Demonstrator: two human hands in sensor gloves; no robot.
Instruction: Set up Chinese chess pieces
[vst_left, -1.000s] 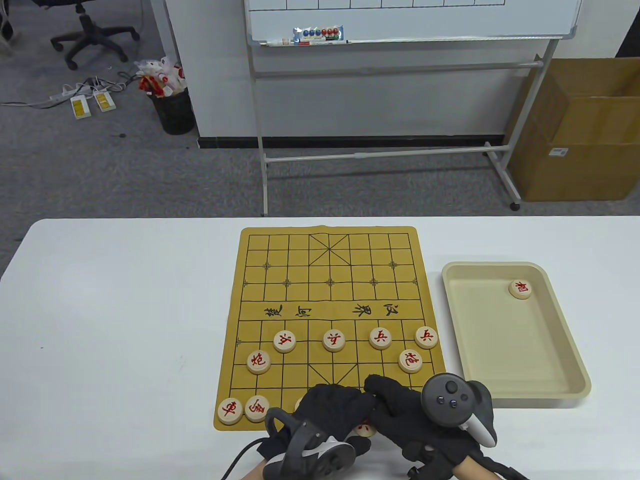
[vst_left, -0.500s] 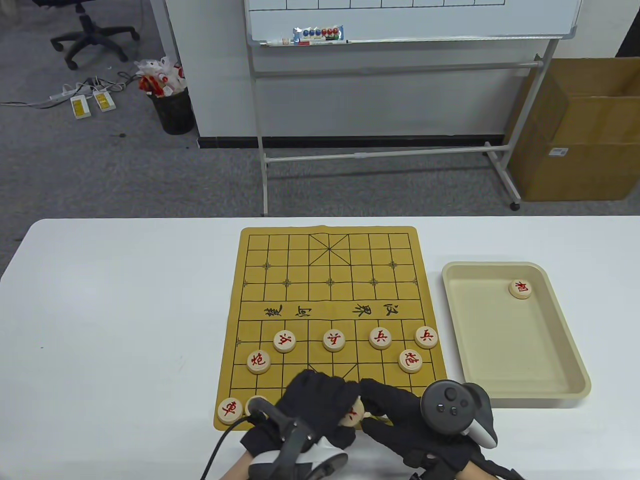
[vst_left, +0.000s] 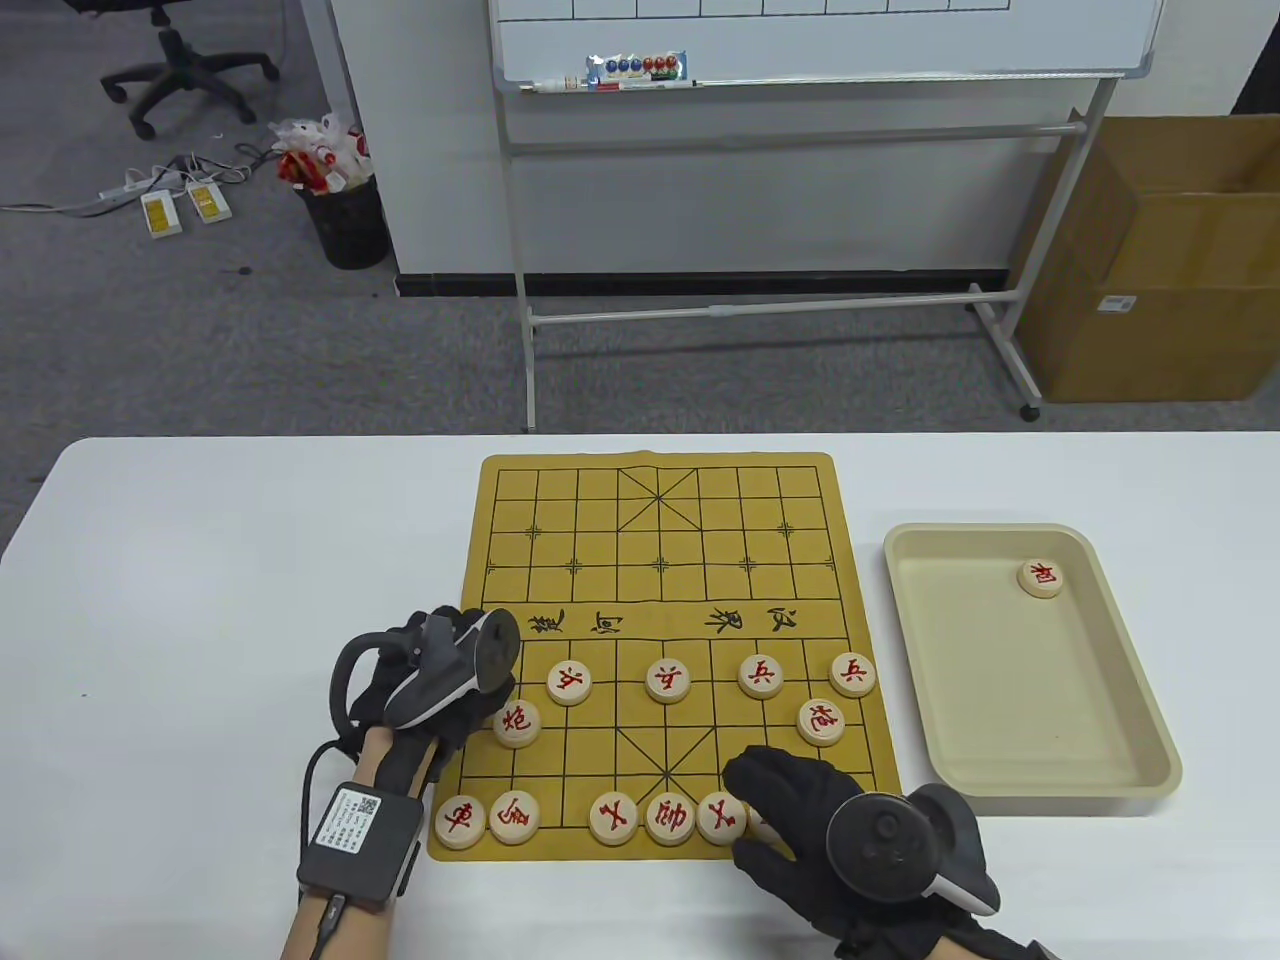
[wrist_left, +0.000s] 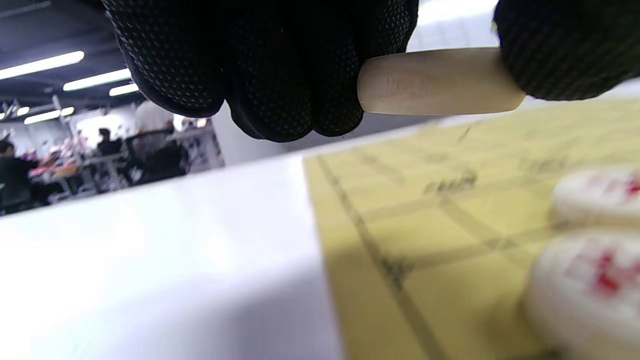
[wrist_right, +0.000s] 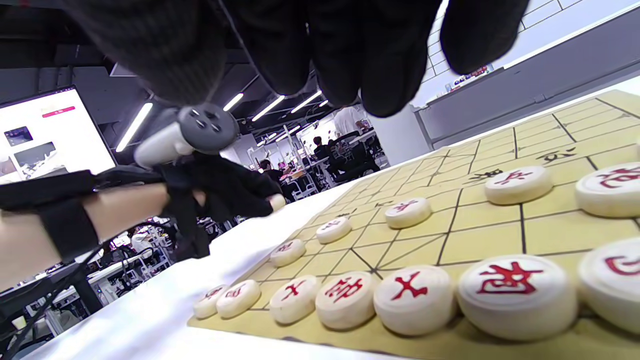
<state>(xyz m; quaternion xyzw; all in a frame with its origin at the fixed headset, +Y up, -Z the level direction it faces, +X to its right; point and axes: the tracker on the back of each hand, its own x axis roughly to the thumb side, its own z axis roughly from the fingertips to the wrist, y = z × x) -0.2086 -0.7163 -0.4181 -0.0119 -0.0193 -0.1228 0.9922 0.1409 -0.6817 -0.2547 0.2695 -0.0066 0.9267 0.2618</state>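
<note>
The yellow board carries red-lettered round pieces. Several soldiers stand in a row, with a cannon at each side. The near row holds several pieces. My left hand hovers over the board's left edge and pinches a pale piece edge-on above the mat; the right wrist view shows it too. My right hand lies open over the right end of the near row, holding nothing. It hides the pieces beneath it.
A beige tray stands right of the board with one red piece in its far corner. The white table stretches to the left. A whiteboard stand and a cardboard box are on the floor beyond.
My left hand has lifted from the near row and moved up and left to the board's left edge with a piece in its fingers. The near-row middle pieces are uncovered. My right hand has barely moved.
</note>
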